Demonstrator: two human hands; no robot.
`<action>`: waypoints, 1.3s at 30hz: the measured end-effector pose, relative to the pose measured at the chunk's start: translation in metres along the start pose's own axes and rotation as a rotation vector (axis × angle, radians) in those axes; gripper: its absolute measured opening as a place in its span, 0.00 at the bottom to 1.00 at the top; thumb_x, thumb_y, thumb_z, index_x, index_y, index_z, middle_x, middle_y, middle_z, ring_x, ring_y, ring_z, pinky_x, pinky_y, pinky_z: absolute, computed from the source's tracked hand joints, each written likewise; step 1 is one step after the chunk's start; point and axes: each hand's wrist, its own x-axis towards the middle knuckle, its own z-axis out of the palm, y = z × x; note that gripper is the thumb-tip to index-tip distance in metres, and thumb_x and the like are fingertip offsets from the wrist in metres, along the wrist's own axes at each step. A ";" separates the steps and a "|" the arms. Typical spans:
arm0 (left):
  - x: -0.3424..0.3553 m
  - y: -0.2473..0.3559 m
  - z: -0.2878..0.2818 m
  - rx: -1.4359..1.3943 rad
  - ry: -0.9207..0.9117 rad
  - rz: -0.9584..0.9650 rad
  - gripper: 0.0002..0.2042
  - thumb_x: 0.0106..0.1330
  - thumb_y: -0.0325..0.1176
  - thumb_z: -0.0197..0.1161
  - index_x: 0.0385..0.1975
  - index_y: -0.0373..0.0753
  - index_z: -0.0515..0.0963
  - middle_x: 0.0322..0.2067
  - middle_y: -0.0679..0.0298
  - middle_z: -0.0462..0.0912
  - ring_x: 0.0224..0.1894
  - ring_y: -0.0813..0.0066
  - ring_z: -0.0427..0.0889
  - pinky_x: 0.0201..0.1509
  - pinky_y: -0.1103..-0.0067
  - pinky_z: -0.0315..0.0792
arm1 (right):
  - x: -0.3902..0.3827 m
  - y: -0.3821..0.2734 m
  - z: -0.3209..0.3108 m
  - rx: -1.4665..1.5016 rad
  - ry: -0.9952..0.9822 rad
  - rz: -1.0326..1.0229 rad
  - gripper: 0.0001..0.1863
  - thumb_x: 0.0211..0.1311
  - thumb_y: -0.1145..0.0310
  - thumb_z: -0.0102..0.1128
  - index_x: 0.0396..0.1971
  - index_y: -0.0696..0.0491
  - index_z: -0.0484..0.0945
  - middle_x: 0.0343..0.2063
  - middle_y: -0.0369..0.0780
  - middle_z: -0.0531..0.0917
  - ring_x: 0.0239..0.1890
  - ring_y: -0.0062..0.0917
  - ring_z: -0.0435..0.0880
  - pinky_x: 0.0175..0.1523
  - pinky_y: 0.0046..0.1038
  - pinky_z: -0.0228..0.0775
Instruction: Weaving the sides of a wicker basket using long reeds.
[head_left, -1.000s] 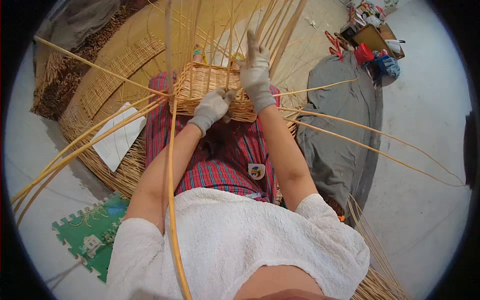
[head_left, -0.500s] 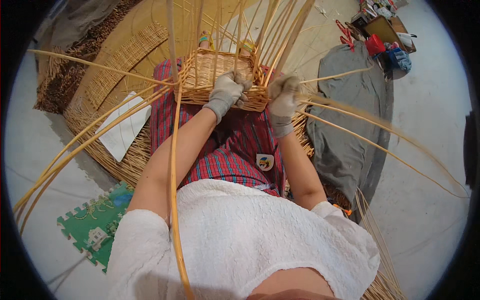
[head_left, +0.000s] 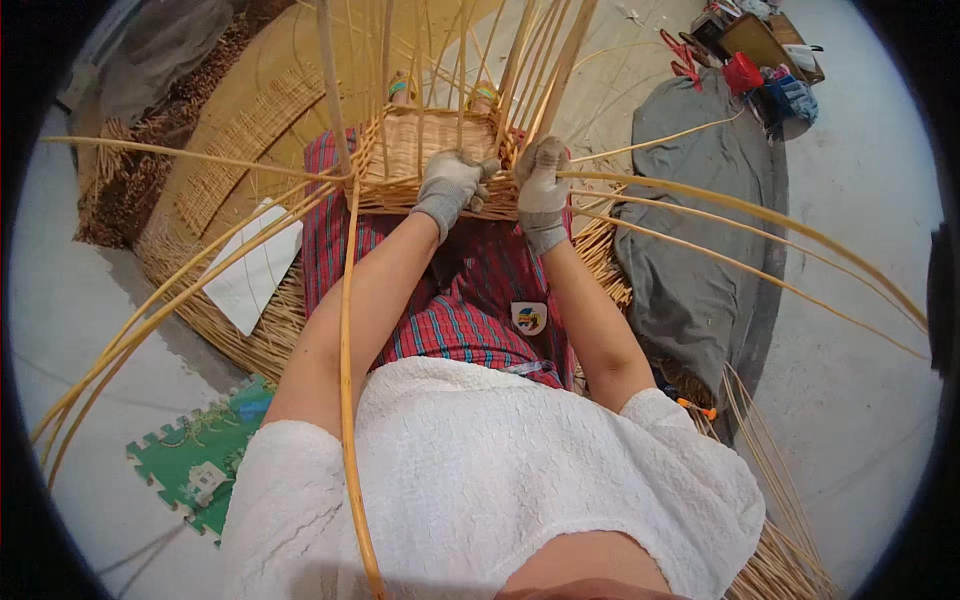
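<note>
A partly woven wicker basket (head_left: 405, 148) rests on my lap, its floor facing up and tall stakes (head_left: 328, 80) rising from its sides. Wrapped in a pale work glove, my left hand (head_left: 458, 183) is closed over the near woven wall, right of its middle. At the near right corner my right hand (head_left: 543, 190), also gloved, is closed round a wicker rod (head_left: 720, 200) beside the stakes, thumb up. That rod runs out to the right, with thinner ones below it. Several long rods (head_left: 170, 320) fan out from the near left corner, and one hangs toward me.
Woven strips (head_left: 240, 150) and bundled wicker lie at the far left. A white sheet (head_left: 255, 265) sits on the wicker mat. Right of me is a grey cloth (head_left: 680, 220). A red container (head_left: 741, 72) stands among clutter at the far right, and a green foam mat (head_left: 190, 465) lies lower left.
My right hand has moved slightly left, and the blurred rod at its side now shows sharp and raised. My left hand stays on the wall. The whole view has shifted a little.
</note>
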 end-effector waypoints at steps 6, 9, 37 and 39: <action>-0.016 0.004 0.012 0.089 0.060 0.118 0.11 0.65 0.28 0.64 0.36 0.35 0.67 0.23 0.56 0.82 0.10 0.69 0.75 0.09 0.70 0.70 | -0.007 -0.058 0.016 0.289 0.040 0.196 0.24 0.73 0.48 0.50 0.20 0.48 0.68 0.12 0.30 0.65 0.11 0.17 0.60 0.17 0.25 0.53; -0.006 -0.004 0.006 0.052 0.038 0.154 0.13 0.63 0.31 0.67 0.37 0.33 0.70 0.20 0.56 0.81 0.10 0.68 0.76 0.11 0.69 0.70 | -0.017 -0.072 0.036 0.363 0.303 0.307 0.25 0.73 0.49 0.50 0.17 0.47 0.66 0.10 0.30 0.61 0.10 0.20 0.59 0.16 0.27 0.52; -0.075 -0.018 -0.074 1.583 0.268 0.977 0.35 0.47 0.33 0.69 0.61 0.49 0.67 0.47 0.62 0.79 0.55 0.61 0.75 0.57 0.65 0.66 | -0.057 -0.083 0.012 -1.630 -0.451 -0.579 0.21 0.58 0.68 0.50 0.52 0.37 0.78 0.36 0.33 0.78 0.44 0.30 0.79 0.59 0.43 0.60; -0.042 -0.020 -0.073 1.735 0.554 1.373 0.35 0.47 0.33 0.69 0.61 0.48 0.67 0.47 0.62 0.79 0.56 0.60 0.74 0.61 0.64 0.64 | -0.044 -0.062 0.007 -1.675 -0.261 -0.827 0.21 0.59 0.66 0.51 0.53 0.37 0.77 0.37 0.35 0.78 0.44 0.31 0.78 0.61 0.46 0.58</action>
